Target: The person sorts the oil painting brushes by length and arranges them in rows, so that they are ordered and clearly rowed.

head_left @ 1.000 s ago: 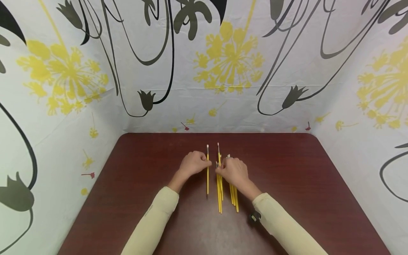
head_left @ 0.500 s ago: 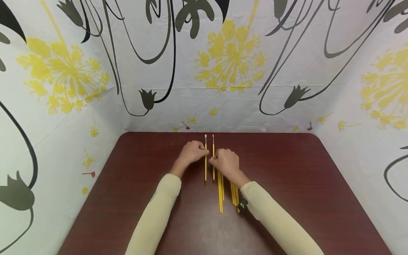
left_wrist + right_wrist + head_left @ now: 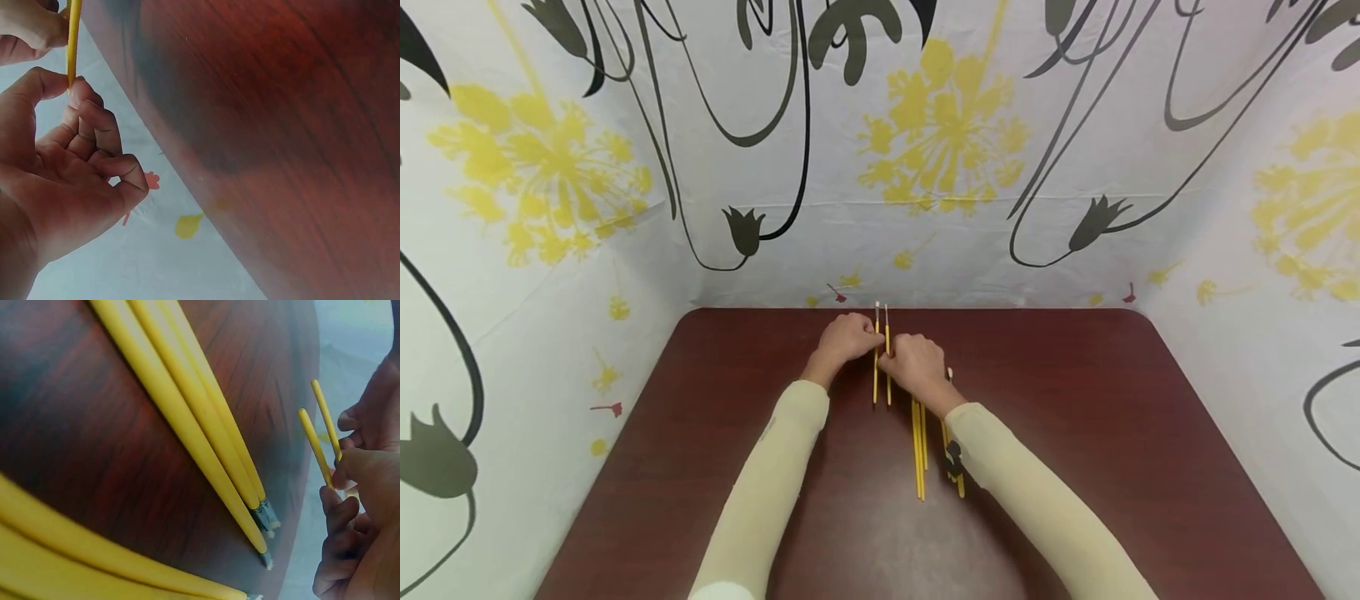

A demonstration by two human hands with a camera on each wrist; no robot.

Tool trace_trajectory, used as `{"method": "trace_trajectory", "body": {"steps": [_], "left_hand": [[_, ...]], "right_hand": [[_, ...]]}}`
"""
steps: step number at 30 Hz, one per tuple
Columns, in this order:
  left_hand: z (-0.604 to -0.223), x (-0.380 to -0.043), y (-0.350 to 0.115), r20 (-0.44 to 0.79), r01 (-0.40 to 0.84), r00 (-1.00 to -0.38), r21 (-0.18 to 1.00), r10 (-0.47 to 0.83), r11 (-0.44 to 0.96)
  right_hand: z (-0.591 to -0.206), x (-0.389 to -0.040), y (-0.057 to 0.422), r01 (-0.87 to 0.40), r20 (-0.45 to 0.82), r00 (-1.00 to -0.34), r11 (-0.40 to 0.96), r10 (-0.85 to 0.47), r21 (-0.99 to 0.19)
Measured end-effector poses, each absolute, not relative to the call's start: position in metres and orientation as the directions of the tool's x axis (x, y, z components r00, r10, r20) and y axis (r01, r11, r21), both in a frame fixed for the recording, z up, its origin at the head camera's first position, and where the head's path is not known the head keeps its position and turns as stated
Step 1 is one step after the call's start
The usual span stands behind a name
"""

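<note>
Each of my hands pinches one slim yellow paintbrush between thumb and fingers near the table's far edge. In the head view, the left hand (image 3: 848, 337) holds its paintbrush (image 3: 876, 383) bristles away from me. The right hand (image 3: 916, 364) holds another paintbrush (image 3: 889, 392) almost parallel, just to the right. Both brush heads overlap the wall's foot. In the left wrist view, thumb and fingertips meet on the yellow handle (image 3: 74, 37). The right wrist view shows both handle ends, with the right hand's brush (image 3: 314, 447) nearer the camera.
Several yellow paintbrushes (image 3: 918, 454) lie below the right hand in the head view. More brushes (image 3: 960, 485) lie beside them, partly hidden by the right sleeve. The dark red table (image 3: 737, 358) meets a white patterned wall covering (image 3: 820, 217) on three sides.
Both hands have moved away from me and slightly left. The right hand has lifted its paintbrush out of the nearer group and brought it close beside the left one.
</note>
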State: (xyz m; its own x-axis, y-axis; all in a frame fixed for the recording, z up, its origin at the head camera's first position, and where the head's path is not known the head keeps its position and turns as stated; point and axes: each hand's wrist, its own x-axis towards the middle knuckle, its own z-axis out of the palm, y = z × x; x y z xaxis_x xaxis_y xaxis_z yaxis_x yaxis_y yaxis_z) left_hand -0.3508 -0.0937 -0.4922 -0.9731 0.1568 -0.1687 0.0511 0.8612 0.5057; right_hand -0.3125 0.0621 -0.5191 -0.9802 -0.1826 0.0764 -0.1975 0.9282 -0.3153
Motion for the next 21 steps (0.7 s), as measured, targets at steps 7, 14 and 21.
{"method": "trace_trajectory", "body": {"steps": [7,14,21], "left_hand": [[-0.489,-0.362,-0.084,-0.222,0.025,-0.963,0.483,0.150,0.875],[-0.490,-0.369,-0.085,-0.284,-0.018,-0.954,0.376,0.097,0.926],[-0.490,-0.374,-0.084,-0.313,-0.045,-0.947,0.343,0.069,0.938]], "right_hand": [[-0.522,-0.326,0.064,-0.148,0.021,-0.989,0.941,-0.149,-0.305],[-0.525,-0.332,0.057,-0.176,-0.006,-0.983,0.947,-0.185,-0.267],[-0.528,-0.341,0.054,-0.186,-0.023,-0.980,0.946,-0.199,-0.267]]}}
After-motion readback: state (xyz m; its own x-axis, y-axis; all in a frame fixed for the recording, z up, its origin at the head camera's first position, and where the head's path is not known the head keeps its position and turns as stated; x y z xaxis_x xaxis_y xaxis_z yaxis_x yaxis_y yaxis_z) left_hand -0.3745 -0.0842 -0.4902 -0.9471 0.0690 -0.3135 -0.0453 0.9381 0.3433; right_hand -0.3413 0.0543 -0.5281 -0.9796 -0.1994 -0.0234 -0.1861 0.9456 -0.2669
